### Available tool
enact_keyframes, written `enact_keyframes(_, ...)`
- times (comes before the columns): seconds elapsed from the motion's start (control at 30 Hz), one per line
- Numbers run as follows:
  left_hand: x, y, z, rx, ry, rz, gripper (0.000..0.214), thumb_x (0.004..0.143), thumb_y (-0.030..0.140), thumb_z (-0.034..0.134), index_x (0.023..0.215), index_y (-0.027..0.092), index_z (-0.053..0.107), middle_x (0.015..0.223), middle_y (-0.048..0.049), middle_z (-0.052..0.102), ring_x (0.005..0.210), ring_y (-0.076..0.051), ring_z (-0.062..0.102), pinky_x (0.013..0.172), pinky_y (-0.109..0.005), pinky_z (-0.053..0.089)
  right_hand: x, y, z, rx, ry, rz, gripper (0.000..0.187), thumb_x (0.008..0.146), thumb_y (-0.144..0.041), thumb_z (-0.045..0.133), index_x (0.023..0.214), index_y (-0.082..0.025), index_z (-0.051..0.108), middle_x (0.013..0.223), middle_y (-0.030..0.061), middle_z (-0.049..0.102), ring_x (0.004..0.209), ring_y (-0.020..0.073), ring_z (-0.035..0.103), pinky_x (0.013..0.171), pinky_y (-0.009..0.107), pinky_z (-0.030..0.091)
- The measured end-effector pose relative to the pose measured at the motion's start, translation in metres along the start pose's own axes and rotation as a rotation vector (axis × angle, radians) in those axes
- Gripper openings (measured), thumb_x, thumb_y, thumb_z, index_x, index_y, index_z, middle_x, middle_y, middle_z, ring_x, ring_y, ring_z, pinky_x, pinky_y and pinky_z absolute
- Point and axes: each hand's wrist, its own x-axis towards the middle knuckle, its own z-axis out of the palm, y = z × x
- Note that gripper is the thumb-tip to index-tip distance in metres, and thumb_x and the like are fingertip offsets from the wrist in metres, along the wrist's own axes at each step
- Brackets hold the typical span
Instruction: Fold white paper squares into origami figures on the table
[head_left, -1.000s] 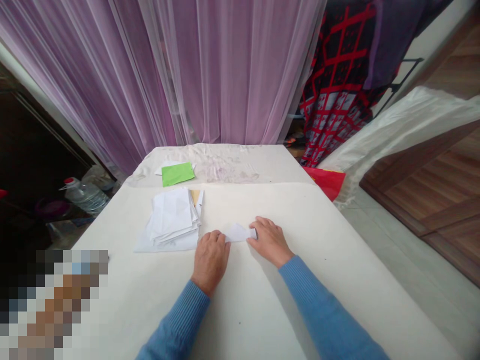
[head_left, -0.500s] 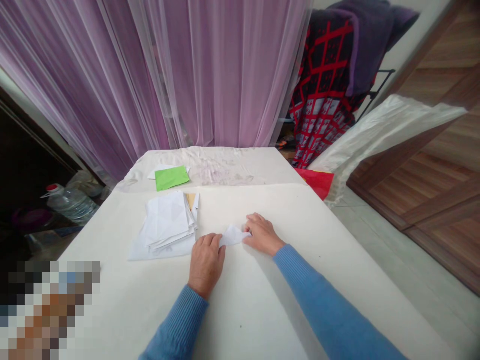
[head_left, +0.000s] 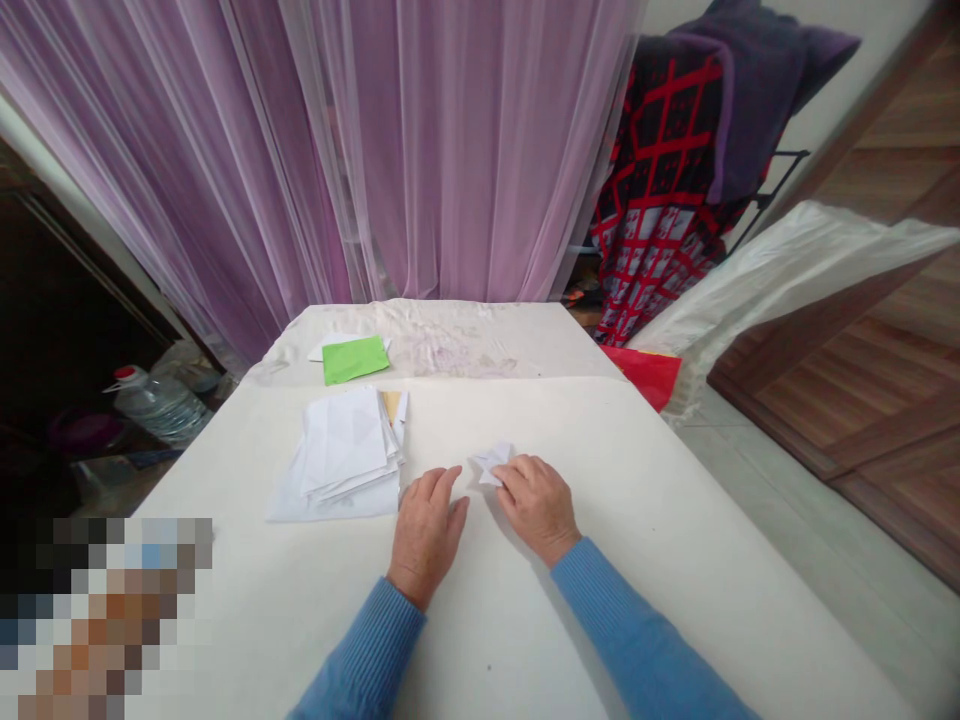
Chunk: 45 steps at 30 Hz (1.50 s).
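A small folded piece of white paper (head_left: 493, 460), with pointed corners, is pinched in the fingers of my right hand (head_left: 537, 500) just above the table. My left hand (head_left: 429, 530) is to the left of it, thumb and index finger apart, with nothing between them and a short gap to the paper. Left of my left hand lies a stack of white paper sheets (head_left: 345, 440), resting on a larger white sheet or bag (head_left: 289, 500). The underside of the folded paper is hidden.
Farther back on the white-covered table (head_left: 585, 420) lies a green paper (head_left: 356, 360) over a white piece. A red bag (head_left: 649, 375) hangs at the right edge. A water bottle (head_left: 165, 405) stands beyond the left edge, and purple curtains (head_left: 480, 150) hang behind.
My left hand has let go of the folded paper and its fingers have opened. My right hand still holds the paper, which is now turned and shows several points. The view has shifted slightly.
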Motion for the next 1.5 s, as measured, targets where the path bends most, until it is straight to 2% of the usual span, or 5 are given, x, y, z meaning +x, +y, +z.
enact_keyframes(0.4,0.005,-0.001,-0.008,-0.008,-0.183,0.002,0.012,0.087,0.016,0.057,0.091,0.022,0.067,0.101,-0.0042,0.069,0.093,-0.020,0.061,0.084,-0.037,0.050,-0.012,-0.024,0.011,0.134,-0.280,0.053,0.012,0.086,-0.018,0.058,0.087,-0.024,0.068,0.081,0.0025,0.064,0.079,0.0177,0.056,0.073,0.029,0.038)
enact_keyframes(0.67,0.008,-0.008,-0.012,-0.002,-0.278,0.055,0.010,0.086,0.014,0.059,0.088,0.021,0.066,0.105,-0.0042,0.071,0.096,-0.021,0.062,0.085,-0.038,0.050,-0.012,0.014,0.001,0.097,-0.372,0.267,0.039,0.078,-0.008,0.049,0.110,-0.020,0.066,0.112,0.0085,0.064,0.104,0.0227,0.055,0.090,0.034,0.041)
enact_keyframes(0.83,0.008,-0.014,-0.014,0.023,-0.294,0.054,0.015,0.087,0.011,0.054,0.089,0.020,0.065,0.100,-0.0052,0.072,0.094,-0.021,0.063,0.085,-0.036,0.050,-0.003,0.039,0.000,0.180,-0.481,0.156,0.046,0.077,-0.011,0.051,0.120,-0.022,0.063,0.131,0.0076,0.057,0.120,0.0224,0.049,0.098,0.037,0.038)
enact_keyframes(1.3,0.006,-0.023,-0.010,-0.084,-0.220,-0.079,0.019,0.090,0.016,0.045,0.096,0.022,0.062,0.091,-0.0045,0.072,0.087,-0.019,0.067,0.080,-0.033,0.054,-0.005,0.037,0.010,0.190,-0.293,-0.045,0.020,0.093,-0.018,0.050,0.100,-0.024,0.069,0.106,0.0055,0.070,0.098,0.0176,0.060,0.085,0.032,0.040)
enact_keyframes(1.5,0.007,-0.005,-0.013,0.049,-0.098,0.041,0.048,0.082,0.009,0.053,0.129,0.019,0.053,0.136,-0.0124,0.055,0.128,-0.027,0.048,0.104,-0.046,0.043,-0.010,0.027,-0.005,-0.050,-0.264,-0.154,0.022,0.093,-0.016,0.047,0.084,-0.021,0.067,0.072,0.0029,0.063,0.071,0.0167,0.052,0.069,0.033,0.030)
